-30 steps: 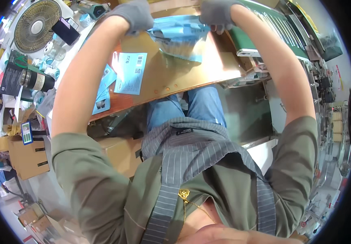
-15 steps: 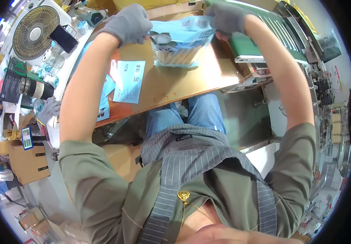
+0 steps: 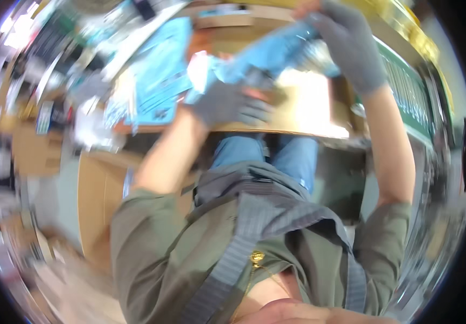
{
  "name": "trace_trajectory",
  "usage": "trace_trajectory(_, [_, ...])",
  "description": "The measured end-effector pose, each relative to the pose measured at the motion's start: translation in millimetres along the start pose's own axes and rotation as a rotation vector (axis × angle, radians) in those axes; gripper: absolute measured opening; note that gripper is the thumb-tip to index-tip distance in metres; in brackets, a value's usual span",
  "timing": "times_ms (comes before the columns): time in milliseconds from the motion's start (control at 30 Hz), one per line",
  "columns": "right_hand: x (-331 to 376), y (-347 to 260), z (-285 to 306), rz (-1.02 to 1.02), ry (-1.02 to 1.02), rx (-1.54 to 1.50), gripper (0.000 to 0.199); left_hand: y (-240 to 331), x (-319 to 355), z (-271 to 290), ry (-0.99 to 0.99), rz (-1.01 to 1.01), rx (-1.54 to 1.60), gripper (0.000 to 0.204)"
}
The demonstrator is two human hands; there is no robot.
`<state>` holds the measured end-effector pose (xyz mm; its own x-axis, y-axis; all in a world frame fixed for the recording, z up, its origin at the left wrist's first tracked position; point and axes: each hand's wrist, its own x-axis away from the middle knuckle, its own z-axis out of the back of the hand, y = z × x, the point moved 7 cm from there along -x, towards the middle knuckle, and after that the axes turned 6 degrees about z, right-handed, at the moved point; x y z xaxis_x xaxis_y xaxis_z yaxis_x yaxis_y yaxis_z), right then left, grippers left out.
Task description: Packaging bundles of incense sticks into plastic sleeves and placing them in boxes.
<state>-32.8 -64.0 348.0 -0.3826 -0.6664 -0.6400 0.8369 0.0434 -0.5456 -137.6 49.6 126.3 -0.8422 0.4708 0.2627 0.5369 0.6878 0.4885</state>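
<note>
Blurred throughout — grey-gloved left hand (image 3: 227,102) flat, fingers (image 3: 254,113) spread on the wooden tabletop (image 3: 308,116) just under a light-blue plastic package (image 3: 268,51), grey-gloved right hand (image 3: 349,46) curled around that package's upper end, exact finger closure impossible to tell.

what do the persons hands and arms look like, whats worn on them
Both hands wear grey knit gloves that end at the wrist: the left hand and the right hand look alike. The forearms are bare below the gloves. Short olive-green sleeves cover the upper arms, part of a shirt of the same colour. No markings show on the gloves; the picture is blurred.
</note>
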Motion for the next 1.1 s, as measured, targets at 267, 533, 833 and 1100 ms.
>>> trace_trajectory(267, [66, -161, -123, 0.706, -0.541, -0.190, 0.019, -22, 132, -15, 0.291, -0.742, 0.137, 0.039])
trace_trajectory(533, [43, -164, -154, 0.757, -0.615, -0.256, 0.034, -154, 438, -47, 1.297, -1.027, 0.111, 0.066])
trace_trajectory(833, [47, -134, -163, 0.608, -0.575, -0.147, 0.032, -359, 512, 203, 1.566, -0.513, 0.108, 0.039])
trace_trajectory(1100, [89, -44, -147, 0.152, -0.711, -0.005, 0.027, -91, 437, 119, 1.891, -0.692, -0.574, 0.022])
